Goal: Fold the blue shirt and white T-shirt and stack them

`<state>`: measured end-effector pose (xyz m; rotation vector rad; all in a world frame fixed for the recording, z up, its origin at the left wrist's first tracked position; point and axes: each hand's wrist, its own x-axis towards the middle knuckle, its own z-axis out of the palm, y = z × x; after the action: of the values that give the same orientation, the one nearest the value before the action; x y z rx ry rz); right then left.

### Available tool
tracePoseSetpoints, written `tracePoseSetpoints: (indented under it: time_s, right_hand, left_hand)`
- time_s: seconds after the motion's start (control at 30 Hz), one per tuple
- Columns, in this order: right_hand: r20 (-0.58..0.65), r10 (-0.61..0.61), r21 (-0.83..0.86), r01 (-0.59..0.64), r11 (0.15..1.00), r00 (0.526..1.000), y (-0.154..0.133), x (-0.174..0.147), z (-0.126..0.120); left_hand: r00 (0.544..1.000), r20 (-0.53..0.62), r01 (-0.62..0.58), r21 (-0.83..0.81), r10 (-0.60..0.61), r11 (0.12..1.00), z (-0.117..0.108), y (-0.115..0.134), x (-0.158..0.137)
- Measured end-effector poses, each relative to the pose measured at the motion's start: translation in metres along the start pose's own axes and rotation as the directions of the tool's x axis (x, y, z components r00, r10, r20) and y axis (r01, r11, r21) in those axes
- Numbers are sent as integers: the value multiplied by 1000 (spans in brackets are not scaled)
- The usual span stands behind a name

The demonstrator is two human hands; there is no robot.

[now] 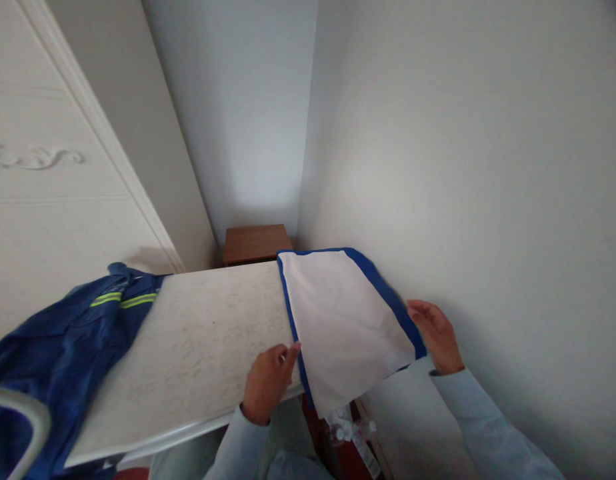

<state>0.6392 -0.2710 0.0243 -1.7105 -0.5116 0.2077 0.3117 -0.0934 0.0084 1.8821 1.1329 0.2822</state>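
**Item: white cloth with blue border, held at the right end of the worktop**

- **White cloth [345, 320]** — a rectangular piece, white in the middle with a blue band along its edges. It lies flat over the right end of the worktop [203, 347] and overhangs it on the near side and towards the wall. Its long axis runs from the near corner, which hangs below the worktop edge, away to the far edge beside the small wooden cabinet [255, 241]; the far end points away from the person and slightly to the left.
- **Left hand [269, 381]** — fingers curled, thumb and forefinger pinching the cloth's left blue border near its near end. The hand rests over the worktop's front part.
- **Right hand [437, 333]** — at the cloth's right blue border, close to the wall, fingers loosely bent with the palm towards the cloth. It touches the edge; whether it actually grips it cannot be told.
- **Worktop** — pale, faintly mottled surface with a white rim.
- **Blue garment [63, 347]** — dark blue with two yellow-green reflective stripes, heaped over the worktop's left end, well apart from the cloth.
- **White cupboard door [48, 200]** — carved panel, at far left.
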Motion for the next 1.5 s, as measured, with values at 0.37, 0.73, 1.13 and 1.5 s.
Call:
tracePoseSetpoints:
  time_s: [0.37,0.73,1.13,1.5]
  right_hand:
    - [356,185,-518,29,855,916,-16,187,171]
    - [555,486,-548,-142,824,676,-13,236,198]
    - [703,567,-425,-386,819,429,-16,236,209]
    - [434,404,-481,-172,859,805,12,247,211]
  left_hand:
    - [874,-364,-265,198,322,944,-12,24,206]
    - [740,-286,-514,345,609,786,9,-33,261]
    - [739,-320,-475,377,593,796,15,-37,262]
    - [743,-331,-449,396,581,801,18,-35,259]
